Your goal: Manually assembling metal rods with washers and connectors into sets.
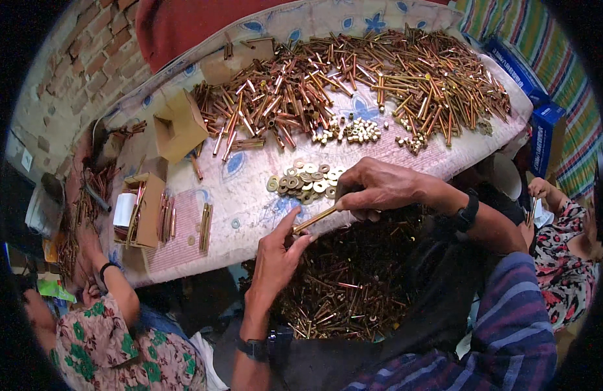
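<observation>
In my right hand I grip one end of a long, thin brass-coloured bolt between thumb and fingers. The bolt slants down to the left over the table's near edge. At its other end is my left hand, index finger and thumb spread on either side of the tip; whether they touch it is hard to tell. Just beyond both hands lies a loose heap of round washers. Behind the washers are small pale nuts. Many similar bolts and tubes cover the far side of the table.
Below my hands sits a dark pile of metal parts. An open cardboard box holds upright bolts, with another box behind it. Co-workers' arms are at the left; another person sits right, near blue boxes.
</observation>
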Motion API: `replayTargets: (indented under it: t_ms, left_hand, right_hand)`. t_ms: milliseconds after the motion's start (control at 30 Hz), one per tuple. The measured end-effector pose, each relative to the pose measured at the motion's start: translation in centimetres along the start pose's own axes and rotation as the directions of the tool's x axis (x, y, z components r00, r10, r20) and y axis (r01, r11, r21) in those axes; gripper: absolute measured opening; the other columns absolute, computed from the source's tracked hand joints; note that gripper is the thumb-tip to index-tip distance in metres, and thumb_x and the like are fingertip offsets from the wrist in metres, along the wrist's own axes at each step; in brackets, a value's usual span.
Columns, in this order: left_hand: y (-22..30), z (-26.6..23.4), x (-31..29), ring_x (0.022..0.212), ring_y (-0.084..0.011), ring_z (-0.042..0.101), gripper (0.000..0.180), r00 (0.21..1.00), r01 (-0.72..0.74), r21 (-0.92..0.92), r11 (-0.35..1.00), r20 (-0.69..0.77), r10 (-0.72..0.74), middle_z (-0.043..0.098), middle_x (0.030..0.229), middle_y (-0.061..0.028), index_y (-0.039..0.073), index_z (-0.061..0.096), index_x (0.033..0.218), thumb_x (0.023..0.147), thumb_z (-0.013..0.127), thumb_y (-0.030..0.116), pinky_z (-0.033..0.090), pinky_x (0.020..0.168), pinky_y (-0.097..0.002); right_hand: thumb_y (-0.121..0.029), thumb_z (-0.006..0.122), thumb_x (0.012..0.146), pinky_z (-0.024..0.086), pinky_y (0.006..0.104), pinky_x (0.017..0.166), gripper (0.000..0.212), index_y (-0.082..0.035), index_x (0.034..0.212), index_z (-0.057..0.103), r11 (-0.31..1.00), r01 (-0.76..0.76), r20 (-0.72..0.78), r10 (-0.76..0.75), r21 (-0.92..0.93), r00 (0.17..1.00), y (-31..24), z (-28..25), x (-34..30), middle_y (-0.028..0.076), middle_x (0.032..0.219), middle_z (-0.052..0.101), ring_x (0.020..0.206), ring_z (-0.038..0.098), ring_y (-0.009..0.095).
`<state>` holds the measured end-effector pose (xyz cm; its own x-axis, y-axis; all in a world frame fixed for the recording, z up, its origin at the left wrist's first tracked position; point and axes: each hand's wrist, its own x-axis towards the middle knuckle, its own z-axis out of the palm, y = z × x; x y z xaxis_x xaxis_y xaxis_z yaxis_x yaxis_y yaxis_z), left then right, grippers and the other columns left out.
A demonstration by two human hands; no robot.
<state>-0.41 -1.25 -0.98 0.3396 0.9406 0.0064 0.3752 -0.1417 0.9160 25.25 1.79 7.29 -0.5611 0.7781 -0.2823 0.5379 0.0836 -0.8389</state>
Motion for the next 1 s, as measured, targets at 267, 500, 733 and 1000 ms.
replayTargets:
  t_ms: [267,500,733,1000]
  left_hand:
    - [-2.0,-1.7,0.1,0.051,-0.0061,0.049,0.024,0.993,0.116,0.026,0.993,0.003,-0.116,0.058,0.065,0.0005,-0.001,0.07,0.103,0.091,0.062,0.017,0.039,0.047,-0.024]
    - [-1.8,-2.7,0.1,0.041,-0.0022,0.041,0.022,0.945,0.316,-0.416,0.853,0.059,-0.321,0.058,0.065,0.0022,0.003,0.067,0.096,0.095,0.063,0.025,0.025,0.035,-0.0203]
    - [-1.8,-2.8,-0.4,0.043,-0.0018,0.04,0.025,0.943,0.301,-0.589,0.75,0.064,-0.328,0.059,0.075,0.001,0.003,0.063,0.103,0.097,0.062,0.027,0.024,0.034,-0.0179]
    - [-2.2,-1.7,-0.4,0.043,-0.0026,0.039,0.023,0.92,0.381,-0.502,0.777,0.119,-0.374,0.059,0.076,0.0005,0.004,0.061,0.102,0.098,0.059,0.027,0.025,0.034,-0.0191]
  right_hand:
    - [-0.046,0.059,0.096,0.048,0.0289,0.051,0.048,0.0,0.107,0.068,0.994,0.066,-0.208,-0.084,-0.092,0.974,2.3,-0.5,4.1,0.003,0.066,0.062,0.055,0.057,0.011]
    - [-0.028,0.062,0.089,0.054,0.0437,0.074,0.026,-0.009,0.104,0.071,0.821,-0.15,-0.389,-0.094,-0.552,0.916,7.2,0.0,7.5,0.017,0.089,0.071,0.078,0.069,0.035]
    - [-0.027,0.06,0.089,0.053,0.0462,0.075,0.026,-0.005,0.096,0.07,0.793,-0.152,-0.455,-0.171,-0.59,0.874,7.0,1.1,7.9,0.019,0.086,0.068,0.083,0.067,0.036]
    - [-0.029,0.056,0.098,0.05,0.0371,0.057,0.032,0.001,0.088,0.061,0.883,-0.13,-0.585,-0.184,-0.452,0.79,6.0,0.7,6.5,0.013,0.068,0.061,0.06,0.062,0.023]
